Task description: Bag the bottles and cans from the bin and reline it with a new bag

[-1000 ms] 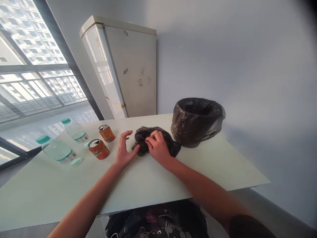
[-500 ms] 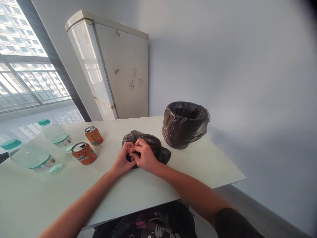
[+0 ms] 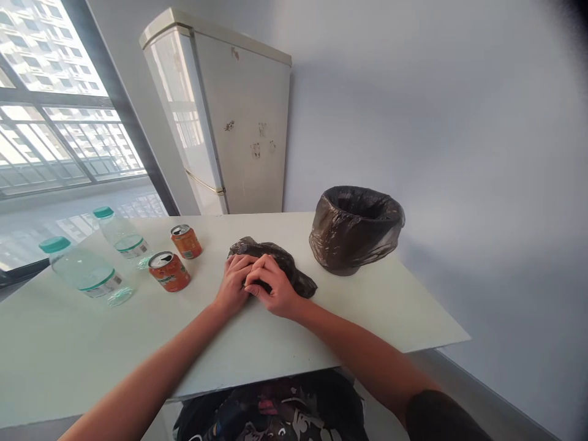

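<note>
A crumpled black plastic bag [image 3: 285,263] lies on the white table [image 3: 358,312] in the middle. Both my hands are closed on its near edge, side by side and touching. My left hand [image 3: 233,285] pinches the bag from the left. My right hand [image 3: 271,288] grips it from the right, fingers curled over the plastic. Behind and to the right stands a small bin [image 3: 356,229] lined with a black bag, its mouth open.
Two orange drink cans [image 3: 169,271] [image 3: 185,241] stand left of my hands. Two clear water bottles with green caps [image 3: 87,272] [image 3: 122,236] lie further left. A white fridge [image 3: 229,116] stands behind the table, a large window [image 3: 55,116] at left.
A second ago my left hand was open beside the bag; it has since closed on the bag next to my right hand. The view has shifted slightly.
</note>
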### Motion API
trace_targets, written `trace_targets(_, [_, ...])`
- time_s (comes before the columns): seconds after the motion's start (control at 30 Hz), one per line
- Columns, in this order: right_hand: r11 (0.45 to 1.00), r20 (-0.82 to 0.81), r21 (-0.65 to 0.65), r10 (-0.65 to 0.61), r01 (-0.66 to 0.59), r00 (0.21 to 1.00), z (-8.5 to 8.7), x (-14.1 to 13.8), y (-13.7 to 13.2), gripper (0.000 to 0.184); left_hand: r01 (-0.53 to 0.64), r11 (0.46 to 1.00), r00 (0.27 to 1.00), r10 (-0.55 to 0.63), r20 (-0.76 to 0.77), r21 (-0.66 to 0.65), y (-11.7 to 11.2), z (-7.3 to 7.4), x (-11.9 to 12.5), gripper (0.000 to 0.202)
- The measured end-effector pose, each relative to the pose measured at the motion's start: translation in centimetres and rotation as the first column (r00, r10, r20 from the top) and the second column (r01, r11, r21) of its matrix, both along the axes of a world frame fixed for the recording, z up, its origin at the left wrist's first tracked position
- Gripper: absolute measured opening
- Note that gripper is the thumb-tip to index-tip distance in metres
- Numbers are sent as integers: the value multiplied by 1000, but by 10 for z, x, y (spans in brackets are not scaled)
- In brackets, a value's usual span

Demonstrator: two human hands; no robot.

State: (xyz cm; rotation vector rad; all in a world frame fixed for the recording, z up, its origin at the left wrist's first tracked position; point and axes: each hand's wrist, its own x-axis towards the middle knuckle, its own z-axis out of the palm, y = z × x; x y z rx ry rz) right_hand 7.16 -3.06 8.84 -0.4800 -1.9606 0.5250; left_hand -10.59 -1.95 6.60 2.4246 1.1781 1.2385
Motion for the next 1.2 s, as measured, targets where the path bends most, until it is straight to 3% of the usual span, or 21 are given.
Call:
trace_targets(0.1, [998,79,57,-25,20,997,-6,-1,6,37,-20,1000,999,21,-31,24,-2,-1,0,28])
trace_targets(0.2, [986,74,166,-11,-2,997,-10,-1,7,22,-25,999,998,27,-50,39,-4,0,2,22])
trace_targets(0.4, [964,-18,266,13,-8,1000,-7,6,-5,20,-47,998,998,46,30,31,-7,11,7,28])
trace_targets(0.53, [972,-79,231,-28,46,996,-7,7,-2,19,-100,995,995,100,5,-20,-5,10,1,29])
trace_targets(0.63, [989,6,141,-40,39,999,-7,3,4,48,-104,994,995,104,9,16,-2,7,-3,18])
trace_targets(0.73, [988,42,152,31,-37,999,-8,1,7,27,-103,995,994,103,-23,13,-2,7,-1,23])
trace_targets(0.83, [967,-55,240,100,-84,993,-9,4,3,28,-190,981,981,189,-37,-36,-4,9,5,35])
trace_targets(0.93, [953,-155,301,92,-42,984,-7,10,-3,23,-279,955,960,273,-67,-102,-4,9,7,40])
trace_targets(1.03, [974,-185,225,18,25,983,-3,11,-5,21,-302,941,950,284,-126,-153,-4,10,4,33])
trace_targets(1.13, [998,-81,48,-35,39,996,1,5,-5,42,-269,956,957,252,-142,-118,-5,12,0,17])
trace_targets(1.2, [1000,10,-6,-19,19,1000,1,1,-5,34,-250,965,960,235,-153,-84,-6,13,0,10])
